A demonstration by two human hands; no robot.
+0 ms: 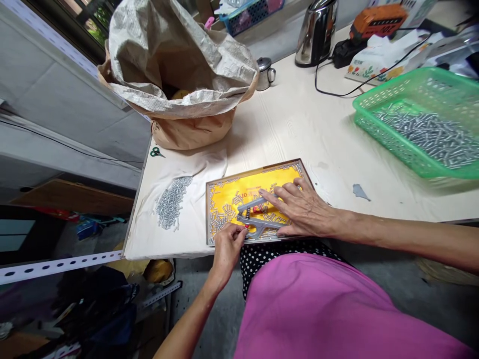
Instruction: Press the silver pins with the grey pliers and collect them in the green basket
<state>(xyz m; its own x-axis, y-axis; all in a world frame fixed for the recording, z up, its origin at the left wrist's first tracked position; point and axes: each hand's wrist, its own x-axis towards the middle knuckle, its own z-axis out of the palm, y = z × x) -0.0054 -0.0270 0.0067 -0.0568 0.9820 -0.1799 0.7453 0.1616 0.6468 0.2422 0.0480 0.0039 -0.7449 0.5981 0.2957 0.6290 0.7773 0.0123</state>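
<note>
Grey pliers with a spring and red parts lie over a shallow tray with a yellow bottom. My right hand is closed around their handles, its index finger stretched along the upper one. At the left end of the pliers, my left hand pinches near a small red part; what sits between its fingertips is too small to tell. Small silver metal pins are scattered in the tray, mostly at its left side and under the pliers.
On a white cloth left of the tray lies a heap of silver pins, with green-handled scissors beyond. Behind stands a large open woven sack. A green basket of metal pins, a steel mug and a kettle are farther off.
</note>
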